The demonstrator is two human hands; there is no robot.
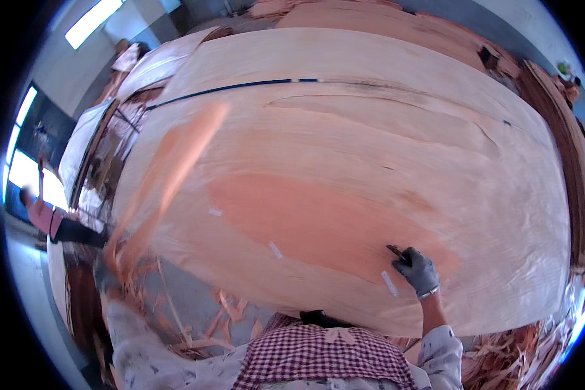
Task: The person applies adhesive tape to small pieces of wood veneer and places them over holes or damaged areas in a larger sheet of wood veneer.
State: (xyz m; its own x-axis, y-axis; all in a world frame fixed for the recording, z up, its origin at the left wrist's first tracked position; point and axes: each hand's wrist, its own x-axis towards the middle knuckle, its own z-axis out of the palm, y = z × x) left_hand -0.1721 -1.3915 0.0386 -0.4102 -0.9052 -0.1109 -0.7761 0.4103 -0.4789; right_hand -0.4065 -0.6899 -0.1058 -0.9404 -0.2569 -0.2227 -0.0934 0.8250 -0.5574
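A broad, pale wood veneer sheet (344,149) spreads before me, with a darker orange, roughly oval area (305,218) across its near middle. My right hand (420,272), in a grey glove, is closed around a small dark knife-like tool (395,251), its tip over the orange area. At the far left of my reach, my left hand (109,281) is smeared by motion. Long orange veneer strips (185,162) rise from it over the sheet's left side, blurred too. Short white tape pieces (389,283) lie along the orange area's near edge, one right beside my right hand.
A thin dark blue bar (240,86) runs across the sheet's far part. Veneer scraps (231,312) litter the grey floor at near left, and more scraps (507,357) pile up at near right. Stacked veneer (575,175) borders the right. Another person (45,218) stands at left.
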